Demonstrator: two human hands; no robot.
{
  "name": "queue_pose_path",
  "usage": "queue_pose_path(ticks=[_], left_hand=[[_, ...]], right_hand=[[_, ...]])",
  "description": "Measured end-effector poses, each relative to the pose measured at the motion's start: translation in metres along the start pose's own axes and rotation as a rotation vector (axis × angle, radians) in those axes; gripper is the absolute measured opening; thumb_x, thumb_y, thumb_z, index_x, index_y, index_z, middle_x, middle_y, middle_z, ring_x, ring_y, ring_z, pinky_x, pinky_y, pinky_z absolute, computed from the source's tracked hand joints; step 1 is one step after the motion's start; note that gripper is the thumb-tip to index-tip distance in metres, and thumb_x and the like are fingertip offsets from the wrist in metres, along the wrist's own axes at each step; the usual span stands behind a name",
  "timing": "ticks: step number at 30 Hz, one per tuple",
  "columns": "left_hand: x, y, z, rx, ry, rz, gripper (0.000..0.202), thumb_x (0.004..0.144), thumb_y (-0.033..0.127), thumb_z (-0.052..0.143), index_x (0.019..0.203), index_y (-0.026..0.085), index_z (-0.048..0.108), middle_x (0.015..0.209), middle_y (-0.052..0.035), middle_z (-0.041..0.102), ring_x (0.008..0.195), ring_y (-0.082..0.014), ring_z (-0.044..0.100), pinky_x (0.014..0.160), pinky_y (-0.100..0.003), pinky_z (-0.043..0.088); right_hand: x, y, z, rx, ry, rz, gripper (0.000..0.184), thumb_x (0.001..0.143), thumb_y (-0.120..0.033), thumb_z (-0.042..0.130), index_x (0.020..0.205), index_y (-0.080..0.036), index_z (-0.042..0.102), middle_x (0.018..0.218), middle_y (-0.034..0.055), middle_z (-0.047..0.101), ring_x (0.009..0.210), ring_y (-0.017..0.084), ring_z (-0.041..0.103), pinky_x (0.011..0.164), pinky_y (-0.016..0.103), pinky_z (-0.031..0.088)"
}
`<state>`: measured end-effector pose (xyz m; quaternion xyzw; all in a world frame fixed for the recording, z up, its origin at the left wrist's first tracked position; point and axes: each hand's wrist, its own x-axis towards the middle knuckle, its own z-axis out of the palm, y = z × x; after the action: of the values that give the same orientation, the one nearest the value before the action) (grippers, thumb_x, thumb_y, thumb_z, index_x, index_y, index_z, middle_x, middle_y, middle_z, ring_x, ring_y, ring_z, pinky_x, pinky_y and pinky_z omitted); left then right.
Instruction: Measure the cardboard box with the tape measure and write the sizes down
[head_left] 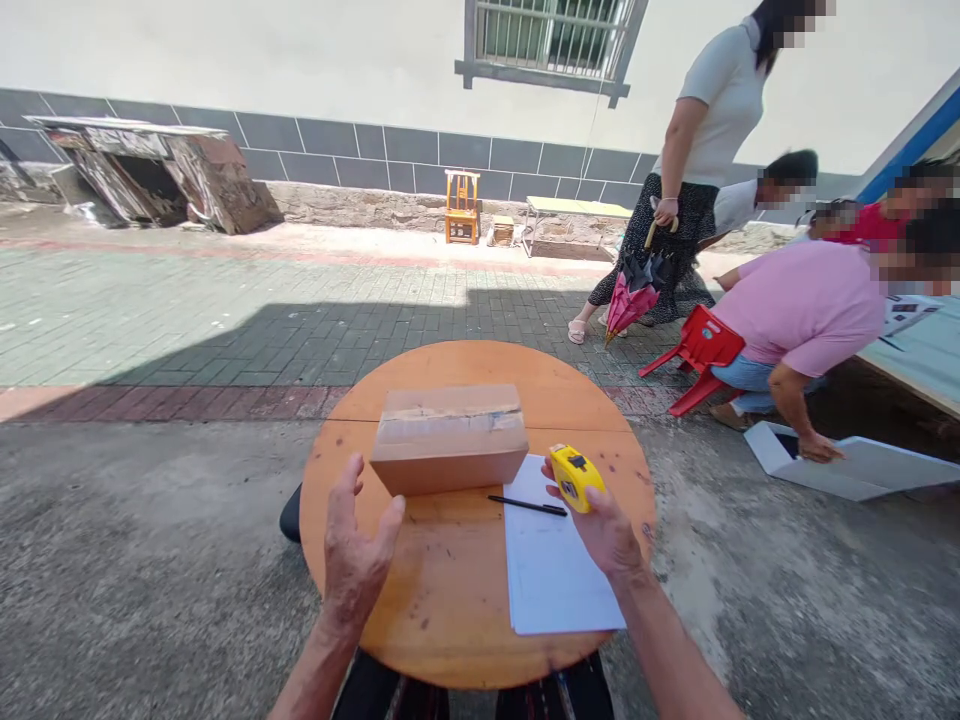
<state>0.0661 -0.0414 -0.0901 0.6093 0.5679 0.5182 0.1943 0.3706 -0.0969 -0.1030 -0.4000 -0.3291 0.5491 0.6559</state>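
A yellow tape measure (577, 480) is gripped in my right hand (609, 530), raised over the right side of the round wooden table (442, 590). My left hand (360, 550) is empty, thumb and fingers apart, close to the near left corner of a taped cardboard box (450, 440). The box lies closed on the table, apart from the tape measure. White sheets of paper (559, 590) lie to the right, partly under my right hand and forearm. Across their upper left edge rests a black pen (527, 506).
On the right, a person in a pink shirt (810, 300) sits on a red plastic chair (705, 345) near another table. A standing person (712, 110) holds a folded umbrella (634, 295). By the far wall stand a small wooden chair (462, 210) and a low table (577, 208).
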Motion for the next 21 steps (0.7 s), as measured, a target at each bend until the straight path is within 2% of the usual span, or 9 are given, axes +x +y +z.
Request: queue_pose_path(ticks=[4, 6, 8, 10, 12, 14, 17, 19, 21], left_hand=[[-0.004, 0.023, -0.008, 0.037, 0.098, 0.136, 0.063, 0.083, 0.036, 0.063, 0.141, 0.024, 0.042, 0.141, -0.0113, 0.048, 0.125, -0.0306, 0.049, 0.106, -0.047, 0.037], [-0.011, 0.034, -0.01, -0.014, 0.094, 0.146, 0.054, 0.083, 0.034, 0.062, 0.135, 0.024, 0.049, 0.132, -0.0094, 0.056, 0.12, -0.0278, 0.053, 0.105, -0.045, 0.039], [-0.023, 0.045, -0.007, -0.145, -0.045, 0.068, 0.041, 0.086, 0.034, 0.06, 0.126, 0.024, 0.057, 0.118, -0.0072, 0.064, 0.11, -0.0243, 0.059, 0.1, -0.041, 0.044], [-0.036, 0.056, 0.0, -0.326, -0.292, -0.092, 0.033, 0.087, 0.038, 0.058, 0.116, 0.022, 0.063, 0.108, -0.0073, 0.068, 0.101, -0.0228, 0.063, 0.092, -0.037, 0.049], [-0.047, 0.066, 0.009, -0.488, -0.518, -0.303, 0.037, 0.084, 0.045, 0.061, 0.11, 0.019, 0.065, 0.104, -0.0097, 0.07, 0.095, -0.0235, 0.065, 0.082, -0.034, 0.053], [-0.055, 0.073, 0.017, -0.602, -0.665, -0.484, 0.048, 0.079, 0.053, 0.064, 0.11, 0.016, 0.065, 0.101, -0.0112, 0.07, 0.088, -0.0232, 0.066, 0.071, -0.031, 0.053], [-0.059, 0.077, 0.023, -0.679, -0.801, -0.599, 0.053, 0.073, 0.058, 0.069, 0.102, 0.014, 0.069, 0.089, -0.0087, 0.071, 0.071, -0.0173, 0.062, 0.06, -0.026, 0.048], [-0.06, 0.074, 0.022, -0.676, -0.825, -0.618, 0.048, 0.069, 0.059, 0.073, 0.084, 0.013, 0.07, 0.074, -0.0056, 0.068, 0.061, -0.0135, 0.056, 0.056, -0.024, 0.044], [-0.059, 0.07, 0.02, -0.685, -0.819, -0.653, 0.046, 0.065, 0.059, 0.076, 0.071, 0.015, 0.065, 0.064, -0.0035, 0.064, 0.056, -0.0122, 0.053, 0.055, -0.024, 0.042]], right_hand=[[-0.01, -0.004, 0.001, -0.022, -0.009, 0.007, 0.05, 0.077, -0.044, 0.062, 0.123, -0.026, 0.061, 0.122, 0.0061, 0.064, 0.119, 0.029, 0.055, 0.102, 0.046, 0.039], [-0.017, -0.009, 0.004, -0.037, -0.026, 0.007, 0.051, 0.074, -0.045, 0.065, 0.121, -0.027, 0.062, 0.122, 0.0059, 0.063, 0.114, 0.028, 0.057, 0.098, 0.043, 0.042], [-0.026, -0.014, 0.009, -0.068, -0.061, 0.007, 0.054, 0.07, -0.046, 0.069, 0.12, -0.027, 0.062, 0.118, 0.0057, 0.064, 0.108, 0.027, 0.058, 0.094, 0.039, 0.043], [-0.035, -0.02, 0.014, -0.136, -0.122, 0.048, 0.062, 0.065, -0.048, 0.073, 0.122, -0.026, 0.06, 0.11, 0.0049, 0.065, 0.101, 0.025, 0.059, 0.088, 0.035, 0.045], [-0.042, -0.026, 0.019, -0.238, -0.214, 0.116, 0.073, 0.059, -0.05, 0.078, 0.125, -0.026, 0.058, 0.105, 0.0034, 0.065, 0.093, 0.023, 0.059, 0.077, 0.03, 0.045], [-0.048, -0.03, 0.025, -0.356, -0.344, 0.177, 0.078, 0.057, -0.052, 0.079, 0.127, -0.026, 0.056, 0.104, 0.0028, 0.063, 0.088, 0.022, 0.057, 0.07, 0.028, 0.044], [-0.056, -0.033, 0.032, -0.523, -0.534, 0.229, 0.079, 0.058, -0.052, 0.079, 0.128, -0.025, 0.056, 0.112, 0.0044, 0.061, 0.093, 0.025, 0.056, 0.077, 0.031, 0.043], [-0.06, -0.034, 0.035, -0.572, -0.57, 0.264, 0.08, 0.06, -0.051, 0.079, 0.132, -0.026, 0.053, 0.117, 0.005, 0.06, 0.099, 0.027, 0.056, 0.083, 0.033, 0.043], [-0.063, -0.035, 0.035, -0.572, -0.545, 0.284, 0.08, 0.061, -0.051, 0.078, 0.133, -0.028, 0.052, 0.116, 0.0048, 0.06, 0.098, 0.027, 0.057, 0.082, 0.033, 0.044]])
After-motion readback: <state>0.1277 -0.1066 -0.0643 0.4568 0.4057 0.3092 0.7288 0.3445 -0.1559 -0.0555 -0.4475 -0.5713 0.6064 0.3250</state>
